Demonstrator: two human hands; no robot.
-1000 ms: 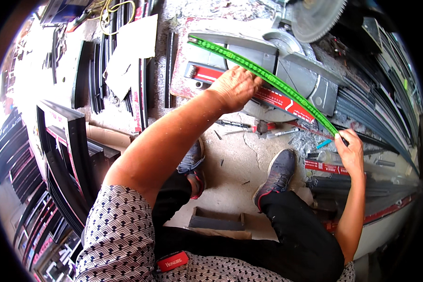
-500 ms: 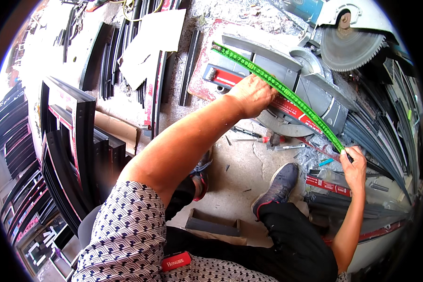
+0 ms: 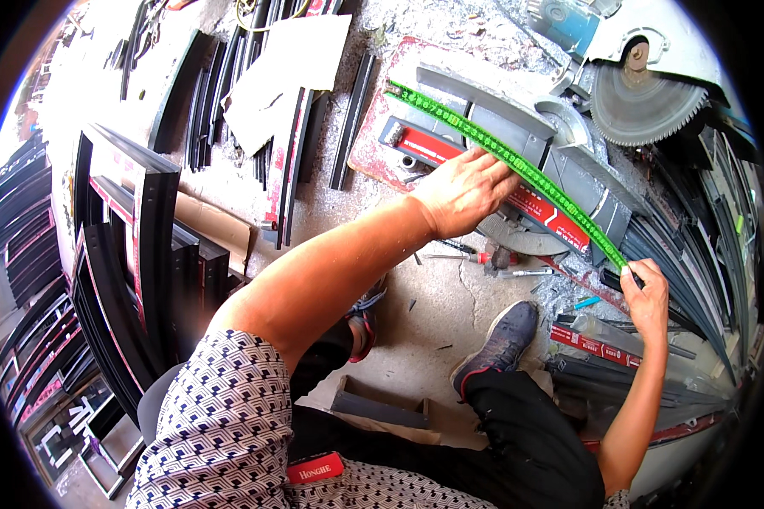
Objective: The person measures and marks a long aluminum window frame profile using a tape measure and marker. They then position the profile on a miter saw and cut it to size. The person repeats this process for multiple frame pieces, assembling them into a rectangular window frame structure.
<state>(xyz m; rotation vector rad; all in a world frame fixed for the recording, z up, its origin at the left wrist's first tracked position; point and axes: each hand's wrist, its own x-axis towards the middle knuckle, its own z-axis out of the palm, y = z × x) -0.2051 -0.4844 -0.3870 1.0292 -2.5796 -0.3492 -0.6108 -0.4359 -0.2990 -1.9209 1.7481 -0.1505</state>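
Note:
A bright green measuring tape [image 3: 560,197] stretches slantwise across the grey base of a mitre saw [image 3: 518,123], from upper left to lower right. Its right end is pinched by my right hand [image 3: 647,299], between thumb and fingers; the case, if any, cannot be made out. My left hand [image 3: 467,193] lies palm down near the tape's middle, fingers stretched out, their tips at its lower edge. Under the tape shows a red label strip [image 3: 433,146] on the saw base. The toothed round blade [image 3: 645,102] stands raised at the upper right.
Dark profile strips lean in stacks at the left [image 3: 148,254] and fan out at the right [image 3: 696,280]. A white sheet [image 3: 289,76] covers more strips. A screwdriver [image 3: 484,257], a marker pen [image 3: 526,272] and a short grey profile piece [image 3: 378,405] lie on the floor near my feet.
My left hand has slid slightly right and down, its fingers straightening from a curl over the tape's edge. My right hand still pinches the tape end. The view has shifted slightly.

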